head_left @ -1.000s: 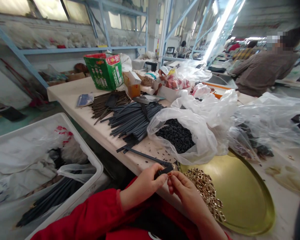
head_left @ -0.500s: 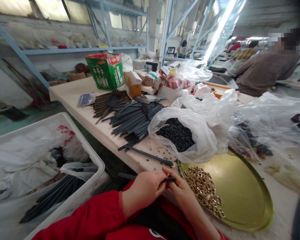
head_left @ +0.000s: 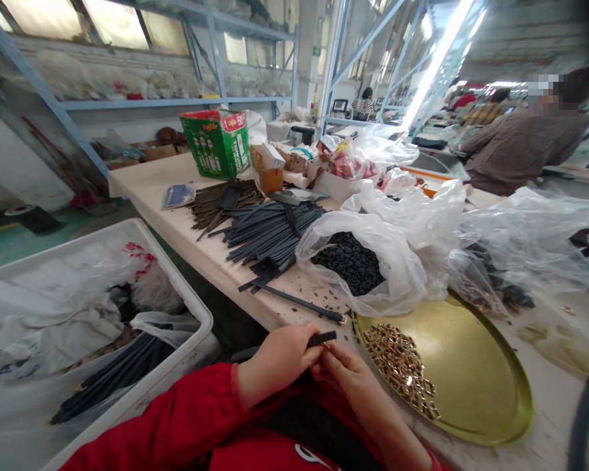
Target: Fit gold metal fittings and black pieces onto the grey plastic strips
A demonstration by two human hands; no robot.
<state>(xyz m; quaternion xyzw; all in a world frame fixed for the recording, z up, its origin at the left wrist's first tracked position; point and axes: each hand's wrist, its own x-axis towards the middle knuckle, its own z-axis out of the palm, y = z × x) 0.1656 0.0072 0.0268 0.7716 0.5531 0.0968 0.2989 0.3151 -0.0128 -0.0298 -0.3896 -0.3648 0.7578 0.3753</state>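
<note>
My left hand (head_left: 282,356) is closed around a black strap (head_left: 322,338), whose short flat end sticks out past the thumb toward the right. More of that strap shows behind the wrist. Meeting it at the fingertips, my right hand (head_left: 353,379) is pinched on a small gold-coloured buckle (head_left: 326,347), mostly hidden by the fingers. Beside the right hand, a heap of gold buckles (head_left: 400,366) lies in a round gold tray (head_left: 476,373). One strap with a buckle at its end (head_left: 304,303) rests on the table just beyond my hands.
A plastic bag of small black loops (head_left: 351,265) stands open behind the tray. Bundles of black straps (head_left: 269,232) lie left of it. A white bin (head_left: 203,320) with bagged straps is at lower left. Farther back are a green carton (head_left: 216,147) and a person (head_left: 525,140).
The strap end has tilted up and now points up-right above the fingers. My right fingers have shifted slightly down and left, beneath it. The view has moved a little.
</note>
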